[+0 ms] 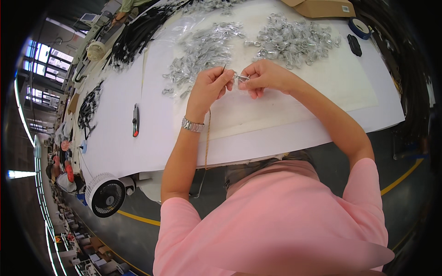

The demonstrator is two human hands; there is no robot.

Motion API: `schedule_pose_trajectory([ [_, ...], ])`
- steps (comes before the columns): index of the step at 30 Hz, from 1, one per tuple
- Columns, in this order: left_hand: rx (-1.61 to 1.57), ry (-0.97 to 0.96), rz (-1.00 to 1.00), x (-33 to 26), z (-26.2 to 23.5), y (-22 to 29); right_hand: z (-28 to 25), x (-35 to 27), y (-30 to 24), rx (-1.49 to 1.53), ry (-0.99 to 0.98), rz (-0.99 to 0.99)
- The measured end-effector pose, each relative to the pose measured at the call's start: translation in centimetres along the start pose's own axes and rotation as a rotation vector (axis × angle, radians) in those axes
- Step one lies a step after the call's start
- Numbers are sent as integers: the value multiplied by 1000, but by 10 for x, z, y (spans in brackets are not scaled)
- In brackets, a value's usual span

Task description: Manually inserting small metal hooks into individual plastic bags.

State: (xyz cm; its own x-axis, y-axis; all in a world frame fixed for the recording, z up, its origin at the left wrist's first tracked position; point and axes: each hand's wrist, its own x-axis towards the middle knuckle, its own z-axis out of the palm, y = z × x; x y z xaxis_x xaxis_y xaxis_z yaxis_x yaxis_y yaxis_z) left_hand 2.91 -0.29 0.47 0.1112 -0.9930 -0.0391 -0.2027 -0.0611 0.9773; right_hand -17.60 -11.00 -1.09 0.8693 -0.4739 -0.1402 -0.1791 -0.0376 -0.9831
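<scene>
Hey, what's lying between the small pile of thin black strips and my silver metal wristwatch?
A slim black-and-red utility knife lies there on the white tabletop, as the head view shows.

Yr L hand (pixel 208 89) & R hand (pixel 269 76) pt-hide metal clasp (pixel 236 77); detail too sm. to tell. Cardbd box (pixel 320 8), co-worker's sleeve (pixel 127 5) cut off @ top edge.

Bright, even light spreads across the tabletop (pixel 159 115) around the fingers (pixel 224 78); far left of them, windows (pixel 42 53) and strip lights (pixel 21 174) glare! Fisheye edges bend into black, and well below, a pink shape (pixel 317 255) blurs.
</scene>
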Motion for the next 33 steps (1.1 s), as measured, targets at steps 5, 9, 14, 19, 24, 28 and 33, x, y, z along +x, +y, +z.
schedule_pose_trajectory([
  [5,220,42,168,2,-3,-6,1,-4,-5,150,-102,-11],
  [9,457,82,345,-4,9,-2,-6,0,3,302,-186,21],
  [14,484,137,379,-6,14,1,-8,1,5,339,-151,42],
  [19,432,196,448,-1,11,-8,-3,-1,0,311,-155,55],
  [24,211,12,207,-3,8,-2,-1,-3,4,244,-210,63],
  [28,448,53,322,-8,10,1,5,-5,-2,286,-195,66],
  [33,617,139,496,-3,17,-5,-1,-3,2,273,-170,53],
])
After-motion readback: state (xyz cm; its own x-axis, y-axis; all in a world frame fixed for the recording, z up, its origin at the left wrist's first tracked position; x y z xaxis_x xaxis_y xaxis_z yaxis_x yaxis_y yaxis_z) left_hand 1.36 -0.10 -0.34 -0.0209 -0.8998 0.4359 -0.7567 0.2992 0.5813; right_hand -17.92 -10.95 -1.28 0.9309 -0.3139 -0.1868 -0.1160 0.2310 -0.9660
